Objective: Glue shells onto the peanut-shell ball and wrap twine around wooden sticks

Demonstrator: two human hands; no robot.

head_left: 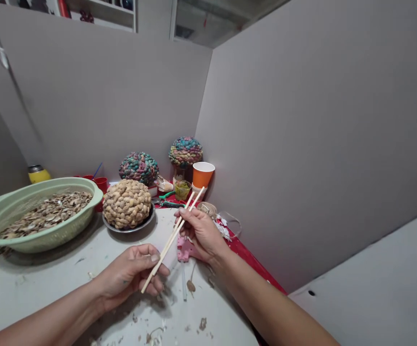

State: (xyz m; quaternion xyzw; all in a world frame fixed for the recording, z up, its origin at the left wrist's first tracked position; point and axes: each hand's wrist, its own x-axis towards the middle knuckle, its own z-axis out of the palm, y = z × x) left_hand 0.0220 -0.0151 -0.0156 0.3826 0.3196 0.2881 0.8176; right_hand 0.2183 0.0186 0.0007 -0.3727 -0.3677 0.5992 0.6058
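Observation:
Two pale wooden sticks [172, 239] lie side by side, slanting across the middle of the view. My right hand [200, 231] pinches them near their upper ends. Lower down, my left hand [138, 270] has its thumb and fingers around the lower part of the sticks. Under my right hand is a pink glue gun [184, 249], partly hidden, with a glue stick [184, 284] near it on the white table [121, 322]. A ball covered in beige shells [127, 204] rests in a metal bowl [130, 229] beyond my left hand.
At the left stands a green basin [55, 234] of flat shells. Two multicoloured balls, one at the centre [138, 168] and one farther right [185, 152], sit near the wall. Orange cup [203, 175], green-handled pliers [167, 195] and twine [207, 209] are behind my right hand. Debris dots the table.

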